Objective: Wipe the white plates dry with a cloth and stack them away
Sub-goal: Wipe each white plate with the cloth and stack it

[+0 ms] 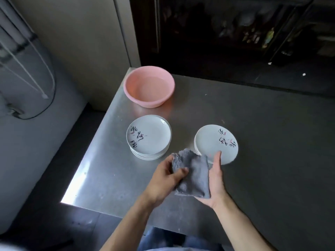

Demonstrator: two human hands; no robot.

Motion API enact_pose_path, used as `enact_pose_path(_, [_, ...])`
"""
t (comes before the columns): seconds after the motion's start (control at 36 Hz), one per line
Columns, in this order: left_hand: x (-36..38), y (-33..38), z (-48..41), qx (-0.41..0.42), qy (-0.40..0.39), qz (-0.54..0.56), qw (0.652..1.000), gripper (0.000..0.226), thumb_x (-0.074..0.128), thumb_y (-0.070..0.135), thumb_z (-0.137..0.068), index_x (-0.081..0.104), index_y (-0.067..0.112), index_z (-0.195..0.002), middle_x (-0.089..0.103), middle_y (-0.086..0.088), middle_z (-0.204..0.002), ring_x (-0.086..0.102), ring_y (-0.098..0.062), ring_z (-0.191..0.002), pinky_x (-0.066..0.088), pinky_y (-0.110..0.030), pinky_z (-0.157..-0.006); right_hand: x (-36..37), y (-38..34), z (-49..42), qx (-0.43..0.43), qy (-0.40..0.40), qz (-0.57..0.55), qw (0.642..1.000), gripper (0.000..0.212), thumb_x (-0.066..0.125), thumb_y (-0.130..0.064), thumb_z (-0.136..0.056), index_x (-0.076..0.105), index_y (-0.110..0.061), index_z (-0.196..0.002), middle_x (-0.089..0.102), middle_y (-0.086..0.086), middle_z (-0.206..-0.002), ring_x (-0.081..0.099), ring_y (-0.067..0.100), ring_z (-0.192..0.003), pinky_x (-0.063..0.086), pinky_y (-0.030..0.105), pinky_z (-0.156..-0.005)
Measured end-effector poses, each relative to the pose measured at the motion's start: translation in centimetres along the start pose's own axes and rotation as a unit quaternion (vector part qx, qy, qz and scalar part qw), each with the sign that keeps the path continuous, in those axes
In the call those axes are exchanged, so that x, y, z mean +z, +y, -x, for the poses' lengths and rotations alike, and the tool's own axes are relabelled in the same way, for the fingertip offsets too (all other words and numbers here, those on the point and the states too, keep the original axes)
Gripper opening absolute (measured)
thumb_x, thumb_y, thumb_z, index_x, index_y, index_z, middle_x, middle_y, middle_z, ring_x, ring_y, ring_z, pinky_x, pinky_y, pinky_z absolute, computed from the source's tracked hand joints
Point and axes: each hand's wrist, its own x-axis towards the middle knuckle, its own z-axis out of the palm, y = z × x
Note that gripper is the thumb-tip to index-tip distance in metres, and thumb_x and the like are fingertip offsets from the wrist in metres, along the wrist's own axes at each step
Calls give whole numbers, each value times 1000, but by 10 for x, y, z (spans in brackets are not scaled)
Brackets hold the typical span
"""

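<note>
Two stacks of white plates with black brush writing stand on a steel table. The left stack holds several plates; the right stack looks shorter. A grey cloth lies over my right hand, which is held flat, palm up, under it. That hand's fingertips reach the near rim of the right stack. My left hand pinches the cloth's left edge between thumb and fingers, just in front of both stacks.
A pink plastic basin with water sits at the table's far left corner. The table's left edge drops to the floor. A dark cabinet with glass doors runs along the far side. My knees show below the near edge.
</note>
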Motion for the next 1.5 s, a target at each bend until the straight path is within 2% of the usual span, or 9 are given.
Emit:
enact_pose_path(0.14, [-40, -1, -4, 116, 121, -387, 907, 18, 75, 41, -80, 62, 30, -87, 58, 16, -90, 55, -1, -72, 46, -17, -69, 19, 21, -22, -23, 71, 82, 994, 66, 55, -52, -98, 46, -6, -143, 51, 20, -145, 49, 34, -135, 36, 57, -112])
enact_pose_path(0.36, [-104, 5, -29, 36, 284, -377, 881, 45, 70, 29, -93, 58, 27, -136, 53, -1, -132, 66, -15, -86, 56, -42, -88, 15, 14, -54, -217, 365, 273, 863, 17, 55, -32, -102, 65, -24, -112, 74, -18, -95, 68, -2, -84, 53, 19, -78])
enact_pose_path(0.44, [-125, 13, -45, 8, 309, -358, 881, 52, 66, 29, -94, 53, 24, -144, 49, -5, -136, 63, -28, -108, 53, -45, -97, 17, 5, -65, -228, 437, 326, 807, 24, 50, -39, -101, 63, -21, -112, 69, -8, -96, 63, 15, -83, 46, 22, -67])
enact_pose_path(0.53, [-139, 19, -62, -26, 276, -329, 903, 50, 57, 33, -94, 57, 19, -142, 50, -11, -135, 56, -23, -111, 50, -41, -102, 28, -5, -82, -205, 449, 310, 813, 37, 49, -39, -100, 56, -3, -106, 41, -9, -97, 49, 42, -60, 50, 41, -55])
enact_pose_path(0.56, [-142, 20, -67, -39, 264, -329, 906, 46, 55, 31, -95, 60, 17, -139, 50, -12, -135, 52, -19, -108, 48, -38, -102, 32, -8, -89, -197, 452, 312, 812, 37, 50, -38, -100, 54, -1, -106, 49, 33, -115, 49, 50, -65, 53, 57, -58])
enact_pose_path(0.64, [-147, 26, -77, -74, 260, -317, 909, 41, 50, 35, -95, 66, 11, -124, 49, -13, -125, 56, -28, -110, 50, -39, -100, 51, -15, -105, -176, 431, 330, 821, 37, 51, -44, -97, 55, -8, -103, 41, -4, -87, 50, 39, -64, 24, 44, -78])
enact_pose_path(0.69, [-150, 29, -83, -80, 269, -281, 918, 39, 49, 38, -91, 68, 7, -108, 54, -13, -108, 58, -39, -118, 53, -46, -97, 59, -19, -117, -170, 430, 368, 806, 36, 51, -45, -97, 55, -9, -100, 57, 34, -106, 58, 53, -75, 49, 68, -70])
enact_pose_path(1.03, [-147, 22, -90, -15, 298, -182, 937, 12, 46, 33, -109, 49, 22, -108, 69, 1, -105, 59, -19, -73, 53, -43, -77, 59, -18, -152, -147, 423, 380, 809, 30, 42, -37, -104, 56, -11, -100, 64, 11, -96, 60, 28, -88, 50, 36, -82])
enact_pose_path(1.5, [-47, -12, -49, -48, 161, 85, 982, 32, 46, 43, -110, 59, 49, -139, 65, 18, -136, 67, -9, -119, 64, -45, -68, 25, -30, -37, -362, 439, 365, 737, 21, 51, -49, -99, 66, -40, -87, 65, -25, -80, 57, -17, -75, 43, 3, -69])
